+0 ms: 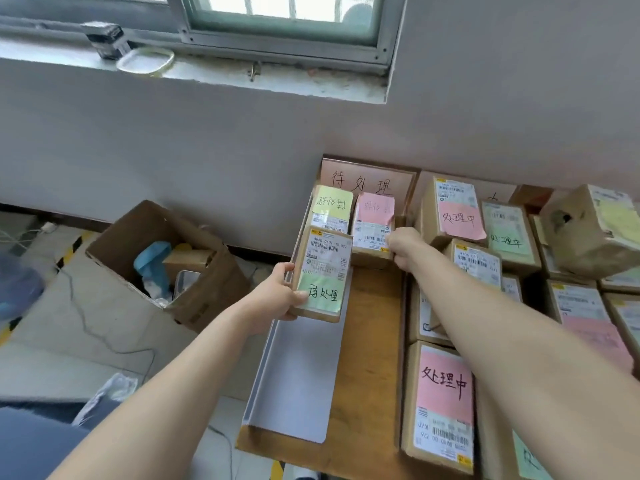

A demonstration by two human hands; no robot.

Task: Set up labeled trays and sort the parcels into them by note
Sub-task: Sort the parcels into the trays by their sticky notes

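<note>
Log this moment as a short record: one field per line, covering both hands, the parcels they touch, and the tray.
left hand: left hand grips green-note parcel by its left edge
right hand: right hand on the near right corner of pink-note parcel
tray: left tray, sign at its far end
in tray: pink-note parcel, yellow-note parcel, white sheet
neighbouring tray: pink parcel and others

We see soft, even daylight from the window (284, 15) at the top, its panes blown out white; shadows stay faint. The wide lens bends the wall (173, 140) outward, and the corners smear into blur
</note>
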